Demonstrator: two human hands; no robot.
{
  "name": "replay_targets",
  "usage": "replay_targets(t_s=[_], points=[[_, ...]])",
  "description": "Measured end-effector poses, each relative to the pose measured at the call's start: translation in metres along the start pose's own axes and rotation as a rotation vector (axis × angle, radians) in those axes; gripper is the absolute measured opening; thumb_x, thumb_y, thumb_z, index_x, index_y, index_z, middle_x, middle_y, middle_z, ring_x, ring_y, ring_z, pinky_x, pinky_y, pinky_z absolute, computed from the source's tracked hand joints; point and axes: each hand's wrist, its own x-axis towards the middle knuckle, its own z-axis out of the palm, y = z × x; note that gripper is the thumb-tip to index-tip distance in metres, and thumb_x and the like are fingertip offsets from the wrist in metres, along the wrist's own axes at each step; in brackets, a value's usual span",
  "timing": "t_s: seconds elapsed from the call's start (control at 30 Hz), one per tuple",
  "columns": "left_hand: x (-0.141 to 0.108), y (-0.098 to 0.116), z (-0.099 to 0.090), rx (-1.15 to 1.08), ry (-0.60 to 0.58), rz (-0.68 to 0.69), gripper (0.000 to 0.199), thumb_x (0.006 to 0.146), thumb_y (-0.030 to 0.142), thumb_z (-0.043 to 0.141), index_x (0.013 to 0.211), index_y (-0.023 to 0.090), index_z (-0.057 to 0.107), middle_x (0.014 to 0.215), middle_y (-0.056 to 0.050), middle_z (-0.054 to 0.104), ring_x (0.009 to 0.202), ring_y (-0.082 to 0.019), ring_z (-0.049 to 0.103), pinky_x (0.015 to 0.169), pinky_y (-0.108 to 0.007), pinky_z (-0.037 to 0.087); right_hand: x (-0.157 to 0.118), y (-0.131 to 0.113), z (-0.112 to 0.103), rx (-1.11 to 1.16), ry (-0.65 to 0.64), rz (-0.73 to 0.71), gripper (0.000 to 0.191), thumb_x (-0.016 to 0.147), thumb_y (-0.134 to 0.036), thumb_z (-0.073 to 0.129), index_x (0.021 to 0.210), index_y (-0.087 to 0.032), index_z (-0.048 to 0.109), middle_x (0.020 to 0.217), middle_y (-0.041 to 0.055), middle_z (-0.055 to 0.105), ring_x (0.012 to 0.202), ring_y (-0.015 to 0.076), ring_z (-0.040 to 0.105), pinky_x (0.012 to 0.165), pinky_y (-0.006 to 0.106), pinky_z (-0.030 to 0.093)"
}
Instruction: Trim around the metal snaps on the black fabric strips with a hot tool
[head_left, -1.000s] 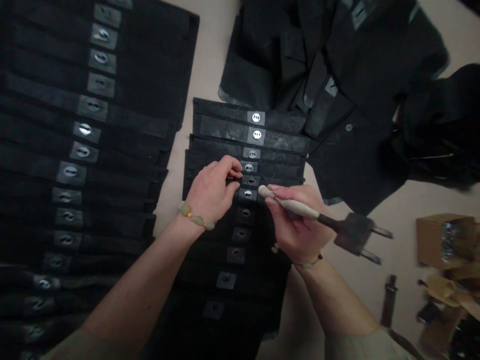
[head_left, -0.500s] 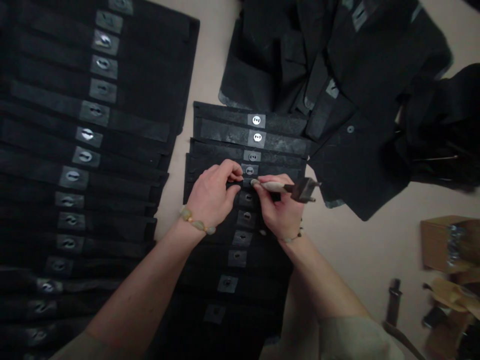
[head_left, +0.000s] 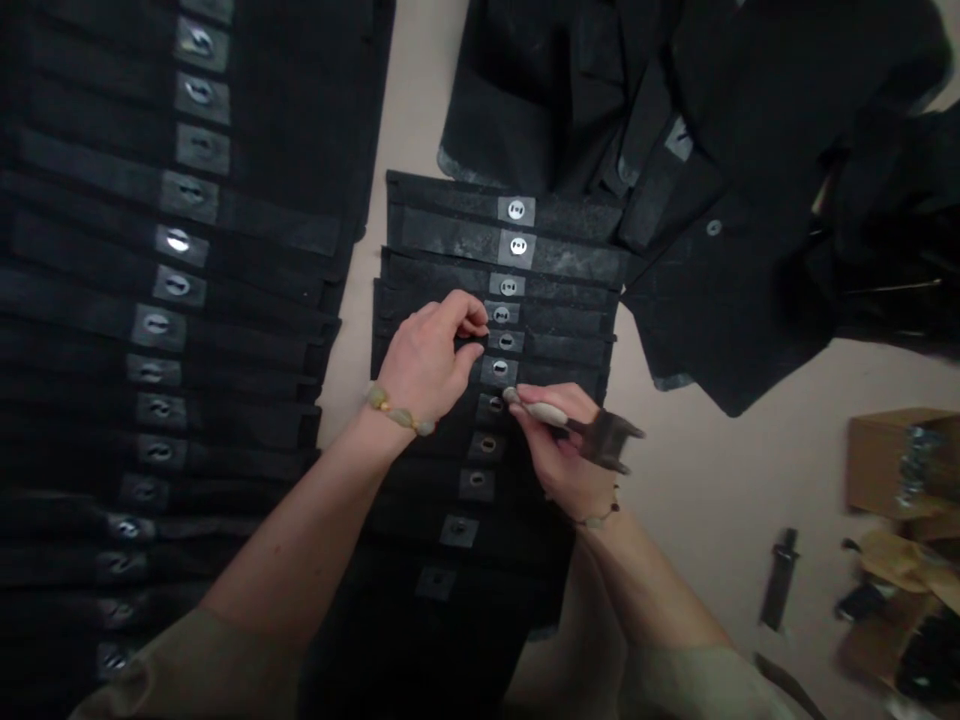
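Note:
A column of overlapping black fabric pieces (head_left: 442, 350) lies in front of me, each with a grey patch carrying a metal disc or a slot. My left hand (head_left: 431, 350) rests over the column's left part, fingers bent, thumb apart from the index finger; I see nothing held in it. My right hand (head_left: 562, 430) is closed around a small hammer-like tool (head_left: 611, 440) with a pale handle and a dark forked metal head. At its thumb and index fingertips is a small round metal disc (head_left: 511, 395), beside a slotted patch (head_left: 491, 406).
A longer row of overlapping black pieces (head_left: 247, 360) with metal fittings lies on the left. Loose black pieces (head_left: 525, 100) are heaped at the back right. Farther right are a cardboard box (head_left: 870, 465) and a dark tool (head_left: 780, 580) on the pale table (head_left: 705, 480).
My right hand has moved down the column with the tool, away from my left hand. A patch formerly by its fingertips now shows a bright disc. The view has shifted slightly.

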Motion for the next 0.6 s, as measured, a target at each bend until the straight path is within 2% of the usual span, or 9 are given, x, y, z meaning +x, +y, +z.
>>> replay_targets(t_s=[0.1,0.2,0.27,0.37,0.43,0.53,0.6], points=[[0.000,-0.002,0.001,-0.006,0.003,0.015,0.023,0.079,0.008,0.063,0.098,0.021,0.058,0.095,0.000,0.073,0.091,-0.017,0.068,0.086,-0.033,0.052,-0.012,-0.014,-0.007,0.019,0.025,-0.062,0.026,0.083,-0.006,0.073,0.103,-0.022,0.066,0.100,0.0034,0.076,0.093,0.0148,0.074,0.081,0.027,0.062],[-0.001,-0.003,0.001,-0.004,0.003,0.021,0.023,0.079,0.009,0.063,0.098,0.021,0.058,0.095,0.000,0.073,0.091,-0.017,0.068,0.086,-0.033,0.052,-0.030,-0.020,-0.003,0.038,-0.058,-0.113,0.027,0.081,-0.005,0.073,0.103,-0.020,0.066,0.100,0.0040,0.076,0.093,0.0147,0.075,0.080,0.025,0.062],[-0.001,-0.003,0.001,-0.010,0.008,0.028,0.023,0.079,0.008,0.062,0.098,0.020,0.058,0.095,0.000,0.072,0.091,-0.017,0.068,0.086,-0.033,0.052,-0.041,-0.016,0.004,0.040,-0.074,-0.073,0.025,0.083,-0.006,0.072,0.103,-0.020,0.066,0.099,0.0044,0.076,0.090,0.0146,0.074,0.079,0.026,0.062],[-0.001,-0.004,0.001,-0.016,0.012,0.038,0.024,0.078,0.008,0.062,0.098,0.020,0.058,0.095,0.000,0.072,0.091,-0.016,0.067,0.086,-0.032,0.052,-0.054,-0.012,0.007,0.040,-0.031,0.014,0.026,0.082,-0.004,0.072,0.101,-0.020,0.066,0.097,0.0040,0.075,0.091,0.0140,0.074,0.080,0.026,0.062],[-0.001,-0.004,0.001,-0.008,0.007,0.031,0.024,0.078,0.008,0.062,0.098,0.020,0.058,0.095,0.000,0.072,0.091,-0.016,0.067,0.087,-0.032,0.052,-0.063,-0.013,0.006,0.090,-0.030,-0.022,0.029,0.080,-0.003,0.073,0.102,-0.020,0.066,0.099,0.0038,0.075,0.094,0.0146,0.074,0.082,0.027,0.062],[-0.001,-0.003,0.001,-0.004,0.006,0.027,0.024,0.078,0.008,0.062,0.098,0.021,0.057,0.095,0.001,0.072,0.091,-0.016,0.067,0.088,-0.032,0.052,-0.072,-0.014,0.004,0.142,-0.132,-0.084,0.028,0.081,-0.004,0.071,0.104,-0.020,0.068,0.102,0.0048,0.076,0.097,0.0168,0.074,0.083,0.029,0.063],[-0.002,-0.002,0.000,-0.007,0.006,0.037,0.024,0.079,0.007,0.063,0.098,0.021,0.057,0.095,0.000,0.072,0.092,-0.016,0.067,0.088,-0.032,0.052,-0.063,-0.016,0.001,0.166,-0.164,-0.005,0.025,0.083,-0.003,0.069,0.101,-0.020,0.069,0.099,0.0050,0.076,0.094,0.0161,0.074,0.081,0.029,0.063]])
